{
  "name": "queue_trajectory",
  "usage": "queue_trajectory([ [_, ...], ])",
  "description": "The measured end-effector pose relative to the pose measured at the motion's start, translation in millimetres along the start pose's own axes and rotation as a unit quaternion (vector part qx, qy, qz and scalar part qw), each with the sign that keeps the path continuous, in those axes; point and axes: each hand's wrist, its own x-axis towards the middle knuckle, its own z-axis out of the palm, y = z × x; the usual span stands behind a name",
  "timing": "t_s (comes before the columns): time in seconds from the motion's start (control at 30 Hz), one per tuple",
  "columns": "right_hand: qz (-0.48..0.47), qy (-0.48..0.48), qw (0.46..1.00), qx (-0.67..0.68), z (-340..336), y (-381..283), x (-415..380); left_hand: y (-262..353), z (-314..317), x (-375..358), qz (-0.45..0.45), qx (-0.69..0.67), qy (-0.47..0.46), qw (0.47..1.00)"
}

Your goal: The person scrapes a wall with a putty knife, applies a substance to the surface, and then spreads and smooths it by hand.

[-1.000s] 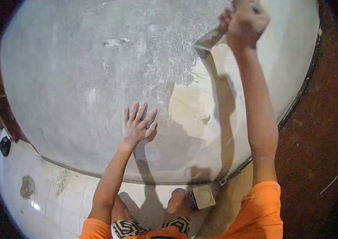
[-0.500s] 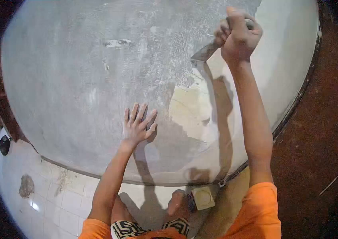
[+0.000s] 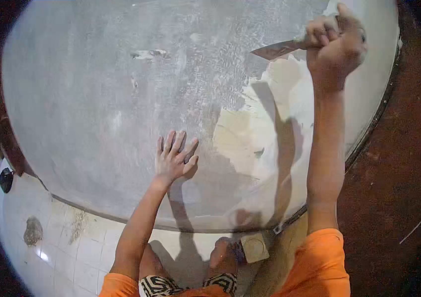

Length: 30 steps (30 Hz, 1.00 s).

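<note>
My right hand [image 3: 336, 42] is closed around the handle of a putty knife [image 3: 277, 49], its metal blade pointing left. The blade's shadow falls apart from it, lower down, so the blade appears to be off the surface. Below and left of the blade, a pale cream patch [image 3: 235, 131] with ragged edges shows in the grey coated wall [image 3: 96, 89]. My left hand [image 3: 173, 161] rests flat on the grey coating, fingers spread, holding nothing.
White floor tiles [image 3: 81, 247] lie along the wall's lower edge, with a grey smudge [image 3: 33, 231] on them. A pale square object [image 3: 255, 248] stands by my knee. At the left is a small black object [image 3: 5, 180]. A brown surface [image 3: 393, 198] borders the right side.
My right hand has moved right with the putty knife, and the blade has come away from the wall. More of the pale area shows where it was. My left hand stays in place.
</note>
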Motion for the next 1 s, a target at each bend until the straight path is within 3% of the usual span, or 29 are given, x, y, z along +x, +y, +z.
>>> queue_trajectory([
  [0.07, 0.065, 0.078, 0.979, -0.178, 47.9, 1.0, -21.7, -0.5, -0.7, -2.0, -0.006, -0.006, -0.009, 1.000],
  [0.1, 0.240, 0.189, 0.952, -0.030, 76.6, -6.1, -31.8, 0.2, 0.6, -0.6, -0.010, -0.011, -0.009, 1.000],
  [0.13, 0.248, 0.178, 0.952, 0.015, 74.2, -7.2, -28.9, -0.5, 2.2, 0.7, 0.000, -0.004, 0.008, 1.000],
  [0.17, 0.244, 0.178, 0.953, 0.016, 71.0, -11.5, -24.8, 0.1, 1.8, 0.4, 0.002, -0.002, 0.011, 1.000],
  [0.23, 0.126, 0.173, 0.975, -0.057, 70.3, -33.9, -8.9, -1.0, 2.7, 0.2, 0.006, 0.009, 0.006, 1.000],
  [0.27, 0.103, 0.186, 0.973, 0.088, 69.7, -46.7, -1.2, -2.2, 3.7, -1.2, 0.005, -0.004, 0.008, 1.000],
  [0.3, 0.067, 0.092, 0.988, 0.101, 47.2, -37.9, 6.0, -2.9, 3.0, -0.3, 0.005, -0.004, 0.006, 1.000],
  [0.37, 0.068, 0.122, 0.990, 0.003, 49.4, -1.0, -13.7, -0.8, -2.7, 1.1, -0.001, -0.006, -0.003, 1.000],
  [0.4, 0.146, 0.127, 0.980, -0.044, 60.4, 10.8, -29.8, -0.1, -3.0, 0.2, -0.001, -0.008, -0.003, 1.000],
  [0.43, 0.233, 0.144, 0.962, 0.003, 72.4, 6.1, -36.6, -0.1, -1.5, 0.7, 0.001, -0.007, 0.004, 1.000],
  [0.5, 0.235, 0.166, 0.958, 0.017, 80.9, -20.5, -27.0, -2.3, 1.4, 1.3, 0.004, -0.001, 0.017, 1.000],
  [0.57, 0.123, 0.151, 0.981, 0.003, 71.7, -44.3, -3.6, -1.3, 3.8, -0.8, 0.004, 0.003, 0.004, 1.000],
  [0.6, 0.135, 0.176, 0.969, 0.112, 67.3, -50.7, 7.5, -2.9, 4.0, 1.1, 0.004, 0.004, 0.004, 1.000],
  [0.7, 0.153, 0.160, 0.975, -0.002, 81.2, -9.7, -23.5, 0.5, -2.5, -3.4, 0.002, -0.011, -0.013, 1.000],
  [0.73, 0.179, 0.150, 0.972, 0.023, 78.1, -11.6, -24.2, 0.3, -1.4, -1.6, 0.006, -0.007, 0.001, 1.000],
  [0.83, 0.142, 0.122, 0.982, -0.025, 78.6, -28.0, -16.5, -2.3, 3.3, 3.0, 0.010, -0.006, 0.023, 1.000],
  [0.87, 0.090, 0.130, 0.986, -0.053, 73.7, -36.1, -7.4, -1.7, 4.3, 2.1, 0.005, -0.009, 0.020, 1.000],
  [0.9, 0.087, 0.147, 0.985, 0.033, 69.2, -46.5, 3.8, -0.9, 4.7, 1.0, -0.002, -0.014, 0.014, 1.000],
  [0.97, 0.110, 0.191, 0.972, 0.075, 57.3, -29.3, 2.1, -0.9, 3.6, 0.4, 0.001, -0.020, 0.010, 1.000],
  [1.0, 0.136, 0.167, 0.975, 0.051, 62.1, -19.5, -13.5, -0.8, 2.8, 0.8, -0.009, -0.013, 0.001, 1.000],
])
